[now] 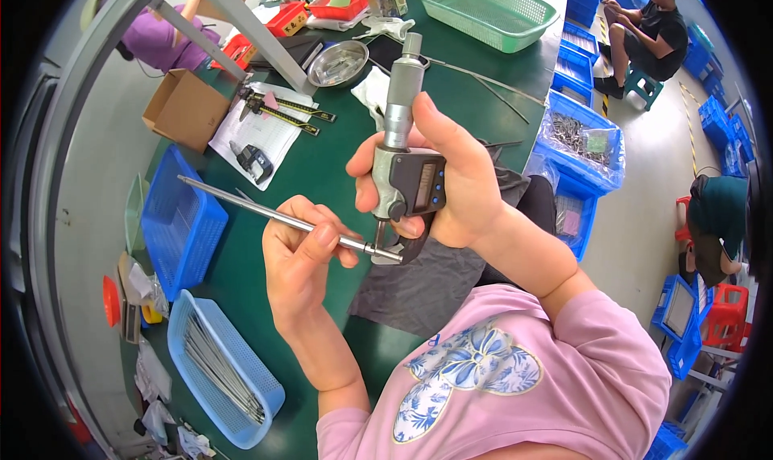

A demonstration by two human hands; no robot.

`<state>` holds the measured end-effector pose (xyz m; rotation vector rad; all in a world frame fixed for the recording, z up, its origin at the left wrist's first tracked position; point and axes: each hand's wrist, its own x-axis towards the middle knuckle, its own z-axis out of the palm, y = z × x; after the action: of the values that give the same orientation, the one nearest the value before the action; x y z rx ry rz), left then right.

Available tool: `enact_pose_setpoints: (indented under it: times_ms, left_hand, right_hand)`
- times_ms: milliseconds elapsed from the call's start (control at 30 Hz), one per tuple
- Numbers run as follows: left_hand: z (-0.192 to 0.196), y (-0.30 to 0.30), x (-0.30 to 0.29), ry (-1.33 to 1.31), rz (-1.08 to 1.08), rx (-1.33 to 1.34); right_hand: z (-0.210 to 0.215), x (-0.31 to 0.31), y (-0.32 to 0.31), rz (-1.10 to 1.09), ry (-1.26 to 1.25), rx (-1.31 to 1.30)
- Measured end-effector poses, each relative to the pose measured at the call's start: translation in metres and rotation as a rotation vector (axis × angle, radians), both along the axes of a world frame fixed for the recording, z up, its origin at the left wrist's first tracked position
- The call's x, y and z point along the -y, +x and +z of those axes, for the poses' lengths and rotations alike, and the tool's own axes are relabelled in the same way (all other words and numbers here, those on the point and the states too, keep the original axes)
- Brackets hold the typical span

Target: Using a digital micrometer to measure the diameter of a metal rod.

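Left fingers: the left hand (302,254) is clamped on a long slim silver metal rod (274,214), thumb on top and fingers curled beneath, near the rod's right end.
Right fingers: the right hand (451,182) is wrapped around a grey digital micrometer with a black display body and a silver thimble (403,138); the thumb lies along the front, the other fingers close behind the frame.
Rod position: its tip sits in the micrometer's measuring gap, just below the right fingers; the far end points up and left, away from both hands and above the counter.
Contact: whether the measuring faces touch the rod is too small to tell.
Progress: judging from this, the rod is already seated for a reading; the reading itself and setting the rod aside look to be still ahead.
Below the left fingers: a light blue plastic basket holding many similar thin rods (221,367) lies on the green counter (322,154).
Left of the fingers: an empty darker blue basket (181,222).
Beyond the fingers: a pair of black calipers on a white sheet (282,109), a round metal dish (338,63) and a green mesh basket (487,10).
Under the hands: a grey cloth (419,287).
Far right: other people seated among blue crates.
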<state>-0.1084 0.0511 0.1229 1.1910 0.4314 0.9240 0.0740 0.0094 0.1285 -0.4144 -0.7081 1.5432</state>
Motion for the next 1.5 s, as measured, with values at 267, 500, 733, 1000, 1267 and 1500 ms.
enact_pose_setpoints:
  times_ms: [267,500,733,1000,1267,1500]
  left_hand:
    - [-0.002,-0.014,-0.017,0.024,0.080,0.059]
    - [-0.003,-0.002,-0.008,0.014,0.100,0.009]
    - [-0.030,0.019,0.013,-0.078,0.036,-0.019]
    - [-0.076,0.043,0.045,-0.377,0.049,0.138]
    - [-0.095,0.077,0.078,-0.352,0.044,-0.026]
    - [-0.076,0.066,0.097,0.260,-0.181,-0.668]
  right_hand:
    - [-0.052,-0.078,0.006,-0.072,-0.476,0.355]
    - [-0.109,-0.135,-0.009,-0.169,-0.425,1.096]
    - [-0.120,-0.145,-0.018,-0.579,-0.149,1.714]
    - [-0.063,-0.050,0.042,-0.285,0.018,1.428]
    - [-0.092,0.092,0.070,-0.174,0.059,1.058]
    - [-0.134,0.108,0.090,-0.216,0.005,0.860]
